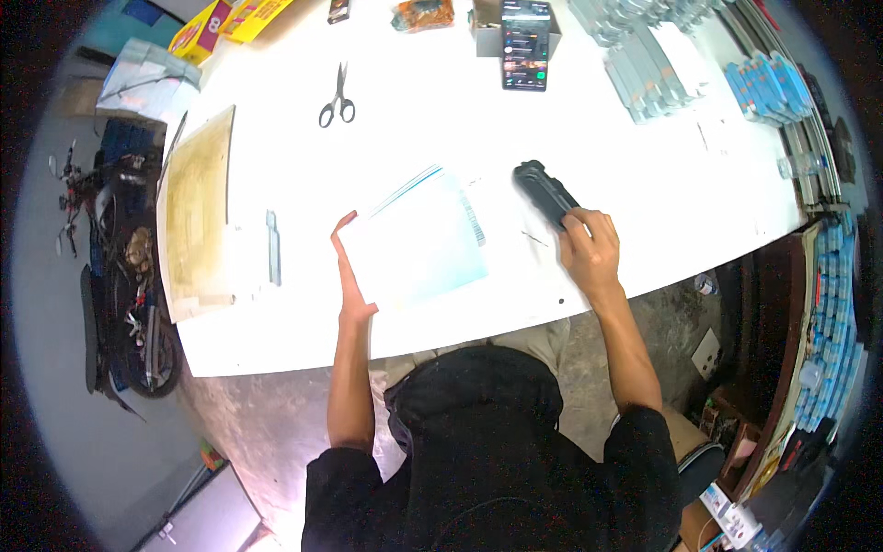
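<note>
My right hand (591, 244) is closed around the near end of a black stapler (544, 190), which points away to the upper left above the white table. In front of me is a thin stack of white and pale-blue printed sheets (418, 239), turned at an angle, its layered edges fanned a little on the far side. My left hand (348, 269) grips the stack along its left edge, with a fingertip at the far corner and the thumb at the near one. The remaining fingers are hidden by the sheets.
Scissors (338, 99) lie on the table (441, 120) beyond the stack. A phone (525, 46) leans on a grey box. Bundled grey packs (648, 74) and blue packs (771, 87) sit far right. A brownish board (198, 216) and a narrow strip (273, 247) are left.
</note>
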Demonstrator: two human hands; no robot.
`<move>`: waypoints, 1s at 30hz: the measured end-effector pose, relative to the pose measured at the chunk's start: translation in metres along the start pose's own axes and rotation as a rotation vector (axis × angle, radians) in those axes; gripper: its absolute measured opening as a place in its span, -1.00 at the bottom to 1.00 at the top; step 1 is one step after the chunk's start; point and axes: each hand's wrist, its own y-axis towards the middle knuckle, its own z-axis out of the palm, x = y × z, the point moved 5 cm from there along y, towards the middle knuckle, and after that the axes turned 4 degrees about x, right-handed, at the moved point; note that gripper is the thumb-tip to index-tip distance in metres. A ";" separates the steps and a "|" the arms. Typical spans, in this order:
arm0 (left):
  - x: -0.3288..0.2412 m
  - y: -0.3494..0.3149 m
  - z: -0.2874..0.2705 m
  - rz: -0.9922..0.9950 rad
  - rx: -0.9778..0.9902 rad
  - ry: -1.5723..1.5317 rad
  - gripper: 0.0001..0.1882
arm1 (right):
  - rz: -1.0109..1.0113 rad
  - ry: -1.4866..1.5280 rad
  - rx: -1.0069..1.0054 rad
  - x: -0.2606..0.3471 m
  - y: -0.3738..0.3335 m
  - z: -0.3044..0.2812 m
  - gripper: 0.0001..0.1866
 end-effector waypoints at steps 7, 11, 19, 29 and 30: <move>-0.031 -0.012 0.011 0.145 -0.012 0.486 0.15 | 0.162 -0.034 0.062 0.041 -0.011 -0.004 -0.54; -0.040 -0.014 0.014 0.193 0.006 0.546 0.14 | 0.032 0.380 0.058 0.108 -0.032 0.006 -0.42; -0.036 -0.012 0.017 0.174 0.032 0.566 0.15 | -0.048 0.415 0.084 0.174 -0.025 0.039 -0.19; -0.049 -0.012 0.020 0.258 0.058 0.642 0.17 | -0.082 0.397 0.139 0.176 -0.031 0.045 0.05; -0.051 -0.012 0.021 0.263 0.060 0.644 0.16 | -0.081 0.399 0.138 0.175 -0.032 0.046 0.05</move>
